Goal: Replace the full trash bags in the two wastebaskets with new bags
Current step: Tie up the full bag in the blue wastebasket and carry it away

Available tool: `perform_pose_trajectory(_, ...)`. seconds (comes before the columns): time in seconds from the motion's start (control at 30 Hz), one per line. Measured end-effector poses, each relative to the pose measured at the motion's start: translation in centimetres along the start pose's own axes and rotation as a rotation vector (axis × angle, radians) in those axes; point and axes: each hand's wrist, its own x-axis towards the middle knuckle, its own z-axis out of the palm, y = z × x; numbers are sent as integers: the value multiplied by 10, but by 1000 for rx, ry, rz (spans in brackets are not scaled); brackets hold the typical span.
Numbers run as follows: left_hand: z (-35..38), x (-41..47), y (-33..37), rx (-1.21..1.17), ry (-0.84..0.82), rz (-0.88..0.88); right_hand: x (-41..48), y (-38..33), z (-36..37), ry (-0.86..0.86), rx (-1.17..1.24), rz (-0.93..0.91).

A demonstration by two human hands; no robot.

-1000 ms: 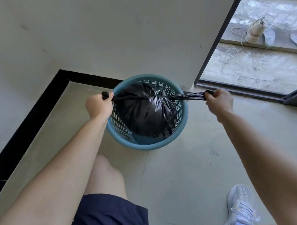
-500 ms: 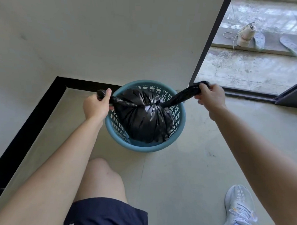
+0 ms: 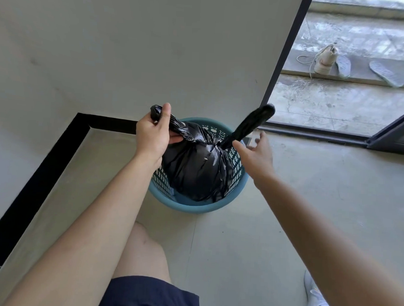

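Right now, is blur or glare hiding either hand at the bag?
Head view: the right hand and the loose bag tail are slightly motion-blurred; the left hand, gripping the trash bag, is sharp. Head view: only small glossy highlights on the bag, brighter daylight beyond the doorway, wide-angle bending toward the edges.

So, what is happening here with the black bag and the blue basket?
Someone is tying shut the full black trash bag, which is in the blue wastebasket. The left hand grips one twisted end of the bag. The right hand is open beside the other twisted end, which sticks up free. The ends look knotted at the top, and the bag is not yet out of the basket.
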Motion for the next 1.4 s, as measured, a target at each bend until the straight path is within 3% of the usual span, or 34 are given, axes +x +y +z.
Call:
perform_pose_trajectory(0.07, -3, 0, 2, -17, 19, -1, -10, 12, 9, -32, 8, 91)
perform_pose_trajectory(0.17, -10, -2, 2, -19, 34, 8, -11, 11, 23, -106, 26, 58)
perform_pose_trajectory(0.27, -16, -3, 1, 168, 73, 22, -5, -2, 34, -148, 84, 106)
perform_pose_trajectory(0.33, -21, -1, -4, 428, 61, -75, -1, -6, 38, -176, 149, 90)
perform_pose_trajectory(0.4, -29, 2, -11, 580, -51, -271, -2, -9, 43, -183, 189, 33)
perform_pose_trajectory(0.47, -33, 1, -14, 586, -152, -378, -5, -11, 44, -196, 207, -18)
perform_pose_trajectory(0.53, -32, -4, -13, 437, -173, -396, -7, -13, 40, -197, 225, -51)
perform_pose_trajectory(0.63, -28, -9, -20, 195, -132, -274, -3, -9, 35, -173, 225, -74)
perform_pose_trajectory(0.8, -24, -12, -33, 170, -143, -233, 0, -9, 33, -228, 305, -16)
perform_pose_trajectory(0.87, -19, -19, -31, 234, -154, -91, 1, -8, 32, -278, 334, 2)
perform_pose_trajectory(0.93, -15, -21, -30, 219, -118, 51, 2, -8, 32, -316, 300, -26)
perform_pose_trajectory(1.07, -7, -18, -23, 64, -125, 119, 1, -11, 36, -312, 98, -172)
perform_pose_trajectory(1.2, -1, -20, -19, 494, -66, 491, 1, -3, 44, -304, -102, -277)
perform_pose_trajectory(1.27, 5, -22, -15, 542, -44, 603, 3, -2, 44, -295, -127, -293)
perform_pose_trajectory(1.33, 11, -26, -12, 411, -170, 528, 4, -4, 43, -303, -120, -293)
perform_pose_trajectory(1.4, 15, -27, -10, 187, -279, 313, 4, -4, 41, -301, -30, -234)
